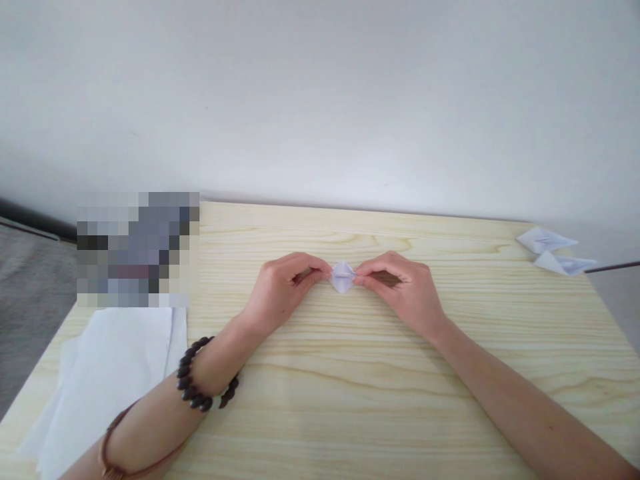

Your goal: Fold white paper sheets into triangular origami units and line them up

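Note:
A small piece of folded white paper [342, 277] is held between my two hands above the middle of the table, its faces spread into a diamond shape. My left hand [289, 288] pinches its left corner between thumb and fingers. On the opposite side, my right hand [403, 285] grips the right corner in the same kind of pinch. The fingertips cover both corners. A dark beaded bracelet [193, 380] circles my left wrist, with a brown cord farther up the forearm.
Two folded white paper shapes [547, 240] lie at the table's far right corner. A stack of white paper sheets [120, 360] rests at the left, below a pixelated area. The wood-grain table [380, 413] meets a white wall [320, 100] at the back.

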A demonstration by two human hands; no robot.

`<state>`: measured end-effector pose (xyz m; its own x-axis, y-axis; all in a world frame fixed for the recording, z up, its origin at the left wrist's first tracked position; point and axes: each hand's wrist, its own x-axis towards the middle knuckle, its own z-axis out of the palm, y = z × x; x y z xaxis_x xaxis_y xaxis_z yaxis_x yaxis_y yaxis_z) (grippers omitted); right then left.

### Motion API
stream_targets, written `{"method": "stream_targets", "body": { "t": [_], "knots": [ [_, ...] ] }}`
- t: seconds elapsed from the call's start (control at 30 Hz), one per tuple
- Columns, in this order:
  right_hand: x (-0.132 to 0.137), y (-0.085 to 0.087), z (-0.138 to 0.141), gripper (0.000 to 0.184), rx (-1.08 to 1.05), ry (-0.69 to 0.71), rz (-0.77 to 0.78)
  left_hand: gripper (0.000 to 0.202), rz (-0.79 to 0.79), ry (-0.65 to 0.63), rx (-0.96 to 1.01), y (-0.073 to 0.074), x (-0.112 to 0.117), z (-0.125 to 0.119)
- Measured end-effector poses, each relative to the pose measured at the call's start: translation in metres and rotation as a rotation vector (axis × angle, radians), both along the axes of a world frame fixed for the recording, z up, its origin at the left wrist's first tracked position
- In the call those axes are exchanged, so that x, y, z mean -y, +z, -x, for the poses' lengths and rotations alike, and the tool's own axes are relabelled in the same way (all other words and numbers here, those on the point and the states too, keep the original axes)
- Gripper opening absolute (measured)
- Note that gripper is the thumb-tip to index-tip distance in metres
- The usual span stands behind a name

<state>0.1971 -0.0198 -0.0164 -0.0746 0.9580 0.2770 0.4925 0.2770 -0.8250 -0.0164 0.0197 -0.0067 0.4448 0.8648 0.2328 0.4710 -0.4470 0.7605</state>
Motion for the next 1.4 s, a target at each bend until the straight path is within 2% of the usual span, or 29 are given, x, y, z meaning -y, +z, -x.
{"method": "stream_targets", "body": {
  "t": [0.13,0.23,0.33,0.47,0.6,0.9,1.07,1.27,1.4],
  "knots": [
    [-0.002,-0.001,-0.004,0.012,-0.01,-0.028,-0.001,0.011,-0.004,0.107,0.025,-0.003,0.0,0.001],
    [-0.003,-0.002,-0.005,0.018,0.032,-0.062,-0.038,0.014,-0.036,0.134,-0.005,-0.005,-0.001,0.002],
    [-0.004,-0.002,-0.005,0.022,0.047,-0.083,-0.04,0.018,-0.1,0.101,-0.082,-0.006,-0.003,0.004],
    [-0.003,-0.002,-0.005,0.02,0.04,-0.082,-0.031,0.014,-0.163,0.052,-0.126,-0.008,-0.007,0.005],
    [-0.004,0.0,-0.004,0.011,0.026,-0.06,-0.038,0.009,-0.166,0.024,-0.133,-0.01,-0.009,0.004],
    [-0.007,-0.001,-0.005,0.017,0.041,-0.082,-0.135,0.016,-0.147,0.037,-0.179,-0.009,-0.01,0.002],
    [-0.005,-0.004,-0.004,0.019,0.104,-0.026,-0.212,0.038,-0.122,-0.019,-0.142,-0.006,-0.006,0.006],
    [-0.005,-0.006,-0.004,0.015,0.149,0.008,-0.269,0.031,-0.074,-0.05,-0.156,0.005,-0.005,0.005],
    [-0.004,-0.006,-0.003,0.016,0.148,-0.017,-0.247,0.025,-0.084,-0.066,-0.152,0.004,-0.004,0.001]
  ]
}}
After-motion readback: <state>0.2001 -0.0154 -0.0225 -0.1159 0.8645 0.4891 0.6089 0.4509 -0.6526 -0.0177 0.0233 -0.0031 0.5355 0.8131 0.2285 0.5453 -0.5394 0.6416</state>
